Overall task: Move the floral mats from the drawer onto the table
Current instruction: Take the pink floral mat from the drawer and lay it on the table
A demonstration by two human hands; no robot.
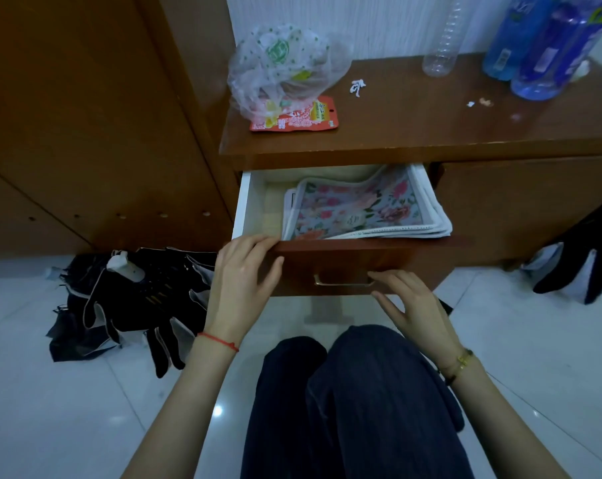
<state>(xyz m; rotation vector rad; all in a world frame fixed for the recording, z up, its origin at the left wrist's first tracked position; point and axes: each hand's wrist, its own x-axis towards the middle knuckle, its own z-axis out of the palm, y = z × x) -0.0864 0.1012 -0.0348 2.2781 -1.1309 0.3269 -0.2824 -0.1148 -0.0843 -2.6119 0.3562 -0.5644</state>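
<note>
A stack of floral mats [360, 209] with white edging lies in the pulled-out wooden drawer [341, 261] under the brown table [413, 112]. My left hand [244, 281] rests on the top left corner of the drawer front, fingers curled over its edge. My right hand [413, 305] hovers with fingers apart just beside the brass handle [342, 281], holding nothing. The lower mats in the stack are mostly hidden by the top one.
On the table stand a clear plastic bag [285, 67], a red snack packet [299, 117], an empty clear bottle [443, 46] and blue bottles [548, 53]. Black bags [133, 299] lie on the tiled floor at left, a dark item [579, 257] at right. My knees [348, 392] are below the drawer.
</note>
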